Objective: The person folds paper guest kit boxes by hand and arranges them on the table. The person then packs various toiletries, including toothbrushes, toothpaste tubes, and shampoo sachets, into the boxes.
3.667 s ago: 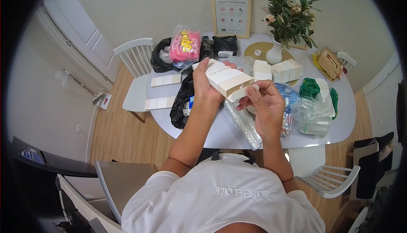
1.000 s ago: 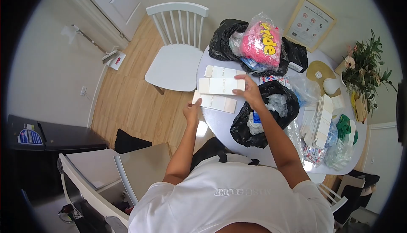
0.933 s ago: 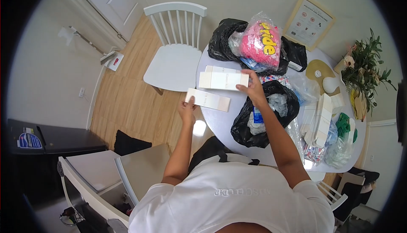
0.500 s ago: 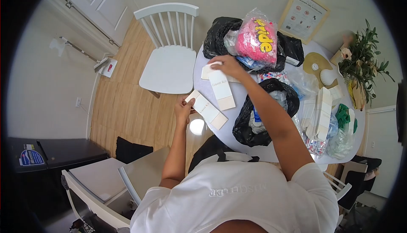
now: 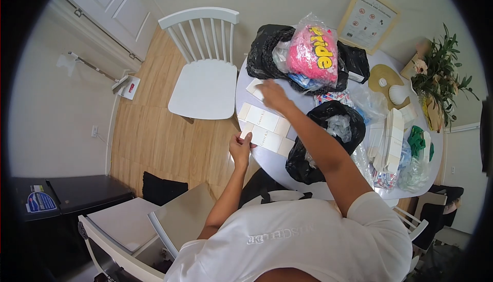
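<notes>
My left hand (image 5: 240, 150) pinches the left end of a flat white Guest Kit box (image 5: 268, 141) at the near left edge of the round table. Just beyond it lies a second Guest Kit box (image 5: 263, 119), roughly parallel, its label facing up. Farther back, my right hand (image 5: 275, 96) closes over one end of a third white box (image 5: 253, 89), which it partly covers. A black plastic bag (image 5: 299, 166) with clear packets inside stands open under my right forearm.
Behind the boxes, a pink "Pride" packet (image 5: 312, 51) rests on black bags. More white boxes (image 5: 393, 141) are stacked at the right, near a woven mat (image 5: 382, 71) and a flower arrangement (image 5: 441, 76). A white chair (image 5: 203, 89) stands left of the table (image 5: 313, 183).
My right hand has let go of the upright-lying Guest Kit box, now beside the left hand's box, and moved to the third box. My left hand has shifted right with its box.
</notes>
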`<state>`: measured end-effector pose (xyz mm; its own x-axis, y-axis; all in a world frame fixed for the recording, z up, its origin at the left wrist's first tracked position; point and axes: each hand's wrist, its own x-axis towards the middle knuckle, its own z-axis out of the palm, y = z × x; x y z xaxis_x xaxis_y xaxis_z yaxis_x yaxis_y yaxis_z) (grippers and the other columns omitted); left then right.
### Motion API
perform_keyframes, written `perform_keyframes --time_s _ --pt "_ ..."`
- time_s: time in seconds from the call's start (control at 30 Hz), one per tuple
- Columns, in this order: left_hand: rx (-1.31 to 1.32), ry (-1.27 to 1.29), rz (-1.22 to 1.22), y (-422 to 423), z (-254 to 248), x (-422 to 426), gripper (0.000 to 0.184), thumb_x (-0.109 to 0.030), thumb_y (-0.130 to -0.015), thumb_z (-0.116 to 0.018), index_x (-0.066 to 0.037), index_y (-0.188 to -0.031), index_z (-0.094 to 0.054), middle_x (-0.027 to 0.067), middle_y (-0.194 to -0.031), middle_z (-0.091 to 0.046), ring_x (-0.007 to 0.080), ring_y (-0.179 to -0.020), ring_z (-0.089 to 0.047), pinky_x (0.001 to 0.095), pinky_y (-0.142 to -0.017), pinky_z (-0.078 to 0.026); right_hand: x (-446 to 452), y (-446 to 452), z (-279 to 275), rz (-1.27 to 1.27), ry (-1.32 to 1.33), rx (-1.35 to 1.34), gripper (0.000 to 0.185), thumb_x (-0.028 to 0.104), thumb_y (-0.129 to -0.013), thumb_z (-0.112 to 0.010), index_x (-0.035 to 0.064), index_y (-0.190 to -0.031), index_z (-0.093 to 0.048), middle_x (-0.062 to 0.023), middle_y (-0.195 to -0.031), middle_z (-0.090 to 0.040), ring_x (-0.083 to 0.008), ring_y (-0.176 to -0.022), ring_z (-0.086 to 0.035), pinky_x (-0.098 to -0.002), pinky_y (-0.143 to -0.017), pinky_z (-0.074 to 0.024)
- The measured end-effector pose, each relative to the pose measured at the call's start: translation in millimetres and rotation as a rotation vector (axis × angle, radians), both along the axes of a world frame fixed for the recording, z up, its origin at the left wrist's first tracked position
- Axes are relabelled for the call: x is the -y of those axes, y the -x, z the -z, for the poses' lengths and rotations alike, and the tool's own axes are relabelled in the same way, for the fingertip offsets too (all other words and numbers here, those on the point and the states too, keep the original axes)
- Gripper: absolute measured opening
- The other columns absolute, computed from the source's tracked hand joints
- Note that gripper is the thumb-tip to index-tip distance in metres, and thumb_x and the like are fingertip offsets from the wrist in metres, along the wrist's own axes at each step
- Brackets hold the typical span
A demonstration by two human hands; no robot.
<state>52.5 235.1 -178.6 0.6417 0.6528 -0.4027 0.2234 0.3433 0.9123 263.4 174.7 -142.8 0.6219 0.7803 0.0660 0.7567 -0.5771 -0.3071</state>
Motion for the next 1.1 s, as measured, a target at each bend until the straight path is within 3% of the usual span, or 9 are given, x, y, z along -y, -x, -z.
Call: perform_keyframes --time_s 0.2,0.27,0.4,0.47,0.5,0.7,0.83,0.93,1.1 --pt "-0.141 -0.329 0.104 2 2 3 0.051 -0.018 -0.075 -0.071 0.005 -0.11 -0.042 0.0185 -0.104 -0.044 0.0158 -0.072 -0.052 0.0267 -0.059 -0.05 32 4 -27 0.149 0.237 -0.16 0.072 0.018 -0.058 -0.076 -0.0002 -0.119 -0.043 -0.0194 -0.111 -0.046 -0.0355 -0.107 -0.047 -0.0467 -0.089 -0.0406" --pt "-0.28 -0.848 0.045 0 1 3 0.055 -0.017 -0.073 -0.071 0.005 -0.114 -0.041 0.0112 -0.09 -0.048 0.018 -0.083 -0.05 0.0277 -0.073 -0.045 38 12 -35 0.198 0.242 -0.116 0.076 0.018 -0.057 -0.076 0.001 -0.122 -0.04 -0.0184 -0.108 -0.045 -0.0354 -0.105 -0.047 -0.0457 -0.087 -0.0415" --pt "-0.115 -0.808 -0.018 -20 -60 0 0.061 -0.016 -0.073 -0.072 0.005 -0.119 -0.038 0.0164 -0.105 -0.046 0.0195 -0.088 -0.05 0.0289 -0.081 -0.044 55 41 -76 0.158 -0.418 -0.184 0.077 0.014 -0.054 -0.077 -0.0009 -0.12 -0.038 -0.0188 -0.106 -0.038 -0.0383 -0.097 -0.049 -0.04 -0.085 -0.0439" --pt "0.468 -0.063 0.051 -39 -115 6 0.064 -0.015 -0.073 -0.072 0.005 -0.121 -0.036 0.0128 -0.101 -0.049 0.0192 -0.091 -0.051 0.0284 -0.079 -0.044 65 68 -108 0.085 -0.641 -0.177 0.07 0.01 -0.059 -0.074 0.0018 -0.119 -0.039 -0.0178 -0.106 -0.039 -0.0359 -0.095 -0.05 -0.0402 -0.081 -0.0443" --pt "0.469 -0.068 0.053 -45 -137 12 0.064 -0.015 -0.073 -0.072 0.005 -0.121 -0.036 0.0128 -0.101 -0.049 0.0192 -0.091 -0.051 0.0284 -0.079 -0.044 71 87 -121 0.085 -0.647 -0.176 0.07 0.01 -0.059 -0.074 0.0018 -0.119 -0.039 -0.0178 -0.106 -0.039 -0.0359 -0.095 -0.05 -0.0402 -0.081 -0.0443" --pt "0.478 -0.463 0.153 -60 -205 47 0.067 -0.011 -0.06 -0.078 -0.001 -0.111 -0.035 0.0147 -0.103 -0.052 0.0187 -0.09 -0.056 0.0288 -0.075 -0.047 131 120 -197 0.017 -0.848 -0.284 0.025 0.005 -0.073 -0.068 -0.0009 -0.094 -0.054 -0.0117 -0.092 -0.051 -0.022 -0.082 -0.054 -0.0292 -0.071 -0.0455" --pt "0.556 -0.867 0.411 -53 -237 84 0.069 -0.018 -0.056 -0.076 0.0 -0.111 -0.038 0.0174 -0.091 -0.057 0.0272 -0.075 -0.062 0.0331 -0.066 -0.051 175 112 -248 0.055 -0.921 -0.34 0.031 0.009 -0.079 -0.066 0.0 -0.108 -0.06 -0.0067 -0.089 -0.059 -0.0079 -0.071 -0.051 -0.0199 -0.06 -0.0466" --pt "0.631 -1.038 0.522 -48 -249 110 0.068 -0.022 -0.057 -0.076 0.001 -0.11 -0.04 0.0174 -0.089 -0.057 0.0303 -0.07 -0.062 0.0346 -0.062 -0.051 215 119 -272 0.117 -0.659 -0.483 0.026 0.006 -0.082 -0.063 -0.0037 -0.105 -0.061 -0.0035 -0.086 -0.059 -0.0059 -0.074 -0.052 -0.019 -0.069 -0.0439" --pt "0.754 -1.258 0.647 -43 -261 154 0.075 -0.022 -0.048 -0.077 -0.004 -0.115 -0.048 0.0139 -0.095 -0.049 0.0296 -0.082 -0.053 0.039 -0.069 -0.044 280 133 -267 0.216 -0.967 -0.961 0.022 0.006 -0.08 -0.065 -0.0067 -0.097 -0.062 -0.0088 -0.086 -0.063 -0.0094 -0.072 -0.06 -0.0202 -0.065 -0.0492"
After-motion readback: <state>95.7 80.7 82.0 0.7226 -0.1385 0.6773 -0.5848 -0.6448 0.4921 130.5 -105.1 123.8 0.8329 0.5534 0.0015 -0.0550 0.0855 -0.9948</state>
